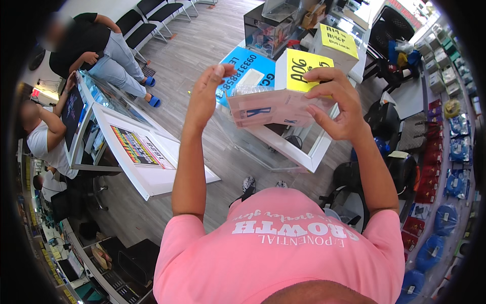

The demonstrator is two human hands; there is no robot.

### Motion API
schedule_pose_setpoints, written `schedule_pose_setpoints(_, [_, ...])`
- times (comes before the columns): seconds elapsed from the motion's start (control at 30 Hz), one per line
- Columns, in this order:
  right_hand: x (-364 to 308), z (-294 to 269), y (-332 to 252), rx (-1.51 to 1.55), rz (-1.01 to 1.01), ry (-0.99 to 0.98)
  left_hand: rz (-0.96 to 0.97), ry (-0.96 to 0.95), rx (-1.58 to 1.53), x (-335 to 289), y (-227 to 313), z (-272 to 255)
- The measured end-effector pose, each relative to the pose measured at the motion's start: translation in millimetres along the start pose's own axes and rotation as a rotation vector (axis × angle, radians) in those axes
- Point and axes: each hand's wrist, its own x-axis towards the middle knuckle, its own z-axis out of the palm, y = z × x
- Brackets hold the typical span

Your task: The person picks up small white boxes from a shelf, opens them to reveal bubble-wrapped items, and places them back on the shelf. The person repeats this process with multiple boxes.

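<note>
A white-and-pink cardboard box (271, 107) with a yellow handwritten label is tilted above the glass display counter (316, 152). My right hand (336, 104) grips its right end, fingers over the labelled side and thumb lower down. Clear plastic wrapping (253, 90) shows at the box's left top edge. My left hand (205, 96) is raised left of the box, apart from it, with fingers loosely bent and nothing visible in them. Behind the box lies a blue sign (248, 66) with black writing. A second box (336, 45) with a yellow label stands beyond the first.
A clear display case (268, 33) stands at the far end of the counter. To the left is another white-framed counter (157, 177), with one person (96, 50) standing behind it and another (48, 131) beside it. Black chairs (382, 119) and hanging packaged goods (430, 172) line the right.
</note>
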Motion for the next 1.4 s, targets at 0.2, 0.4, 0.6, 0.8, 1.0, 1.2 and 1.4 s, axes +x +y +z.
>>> schedule_pose_setpoints(0.2, [20.1, -11.7, -19.6, -0.328, 0.261, -0.153, 0.003, 0.006, 0.465, -23.9, -41.9, 9.2])
schedule_pose_setpoints(0.4, [29.4, -17.7, -28.7, -0.358, 0.376, -0.288, 0.034, -0.071, 0.684, -25.1, -41.4, 9.1])
schedule_pose_setpoints(0.6, [22.3, -21.0, -29.7, -0.294, 0.397, -0.280, 0.065, -0.258, 0.880, -23.5, -27.4, 0.7])
schedule_pose_setpoints(0.8, [17.0, -19.6, -28.9, -0.291, 0.349, -0.249, 0.112, -0.378, 0.775, -13.4, -32.8, -5.9])
schedule_pose_setpoints(1.0, [8.8, -20.4, -28.0, -0.285, 0.351, -0.212, -0.312, -0.443, 0.349, -3.5, -14.4, 0.1])
schedule_pose_setpoints(1.2, [1.1, -20.5, -29.5, -0.262, 0.325, -0.155, -0.453, -0.441, 0.078, 0.3, -14.0, 3.3])
schedule_pose_setpoints(1.4, [-13.7, -27.1, -29.9, -0.220, 0.253, -0.077, -0.429, -0.459, -0.047, 0.5, 1.1, 8.7])
